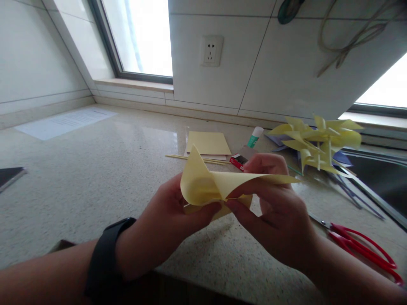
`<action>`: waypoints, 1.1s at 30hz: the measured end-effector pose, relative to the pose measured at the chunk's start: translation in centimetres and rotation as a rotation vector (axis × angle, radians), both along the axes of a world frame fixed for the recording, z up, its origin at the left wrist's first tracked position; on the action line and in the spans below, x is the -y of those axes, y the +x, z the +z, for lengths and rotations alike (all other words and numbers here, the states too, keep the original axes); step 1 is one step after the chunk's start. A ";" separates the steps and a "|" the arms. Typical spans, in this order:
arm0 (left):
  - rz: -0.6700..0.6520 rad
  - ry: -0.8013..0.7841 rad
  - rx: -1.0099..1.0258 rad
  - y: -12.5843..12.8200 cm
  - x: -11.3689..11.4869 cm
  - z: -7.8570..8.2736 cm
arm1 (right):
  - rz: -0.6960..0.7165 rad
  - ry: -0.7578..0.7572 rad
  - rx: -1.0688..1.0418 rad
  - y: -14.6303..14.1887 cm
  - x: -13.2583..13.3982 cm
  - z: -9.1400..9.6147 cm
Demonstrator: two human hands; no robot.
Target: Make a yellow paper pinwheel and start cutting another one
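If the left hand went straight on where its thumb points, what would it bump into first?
The left hand would probably meet the right hand, close beside it on the yellow paper both hold, though depth is unclear.

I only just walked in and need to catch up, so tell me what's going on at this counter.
A person is holding a curled yellow sheet above the countertop, with the left hand on one side and the right hand on the other, thumb tips close together at its lower middle. Beyond the hands lie square yellow paper, thin sticks and a glue stick. Red-handled scissors and yellow pinwheel shapes lie to the right.
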State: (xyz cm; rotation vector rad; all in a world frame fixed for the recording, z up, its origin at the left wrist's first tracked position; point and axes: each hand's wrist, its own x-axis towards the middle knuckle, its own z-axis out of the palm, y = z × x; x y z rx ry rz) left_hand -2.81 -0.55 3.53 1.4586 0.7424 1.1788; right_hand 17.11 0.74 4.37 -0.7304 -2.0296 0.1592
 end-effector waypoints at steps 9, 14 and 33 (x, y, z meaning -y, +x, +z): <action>0.059 0.072 -0.039 -0.2 0.0 -0.3 | -0.026 -0.059 0.010 -0.4 0.5 0.7; 0.111 0.208 -0.129 -0.4 0.2 -0.3 | -0.043 -0.060 -0.001 -0.5 0.6 0.7; 0.214 0.325 -0.196 -0.8 1.2 -0.2 | -0.038 0.111 0.049 0.1 0.4 1.0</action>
